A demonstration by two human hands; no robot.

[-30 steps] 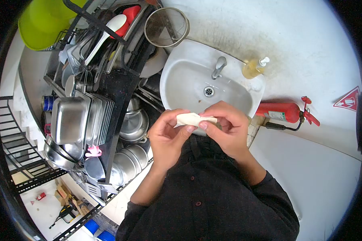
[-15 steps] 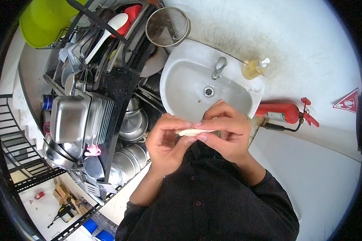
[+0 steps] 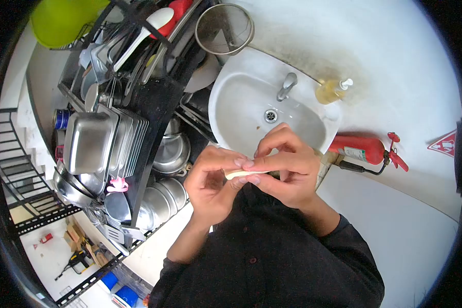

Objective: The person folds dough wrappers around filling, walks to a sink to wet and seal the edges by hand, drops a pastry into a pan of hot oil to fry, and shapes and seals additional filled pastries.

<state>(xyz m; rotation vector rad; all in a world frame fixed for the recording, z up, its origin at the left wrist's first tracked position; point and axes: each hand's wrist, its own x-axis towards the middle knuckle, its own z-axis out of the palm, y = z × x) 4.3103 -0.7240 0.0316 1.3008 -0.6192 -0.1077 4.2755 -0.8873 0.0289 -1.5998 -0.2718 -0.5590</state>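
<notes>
A small, pale cream, flattened piece (image 3: 237, 174) is pinched between the fingertips of both hands, in front of my dark shirt. My left hand (image 3: 212, 182) grips its left part between thumb and fingers. From the right, my right hand (image 3: 287, 172) pinches the same piece, its fingertips touching those of my left hand. The fingers cover much of the piece, and I cannot make out what it is. Just beyond the hands is the white sink (image 3: 241, 126) with its metal tap (image 3: 287, 87).
At left, a black rack (image 3: 156, 110) bears metal trays (image 3: 90, 143), pots and utensils. A round strainer (image 3: 224, 29) hangs by the sink. A soap bottle (image 3: 329, 92) stands on the sink's rim, and a red fire extinguisher (image 3: 362, 149) is at right.
The hands have lowered slightly and turned the piece, so that it shows as a thinner strip. The view has shifted a little, moving the sink right and the rack's upper items up.
</notes>
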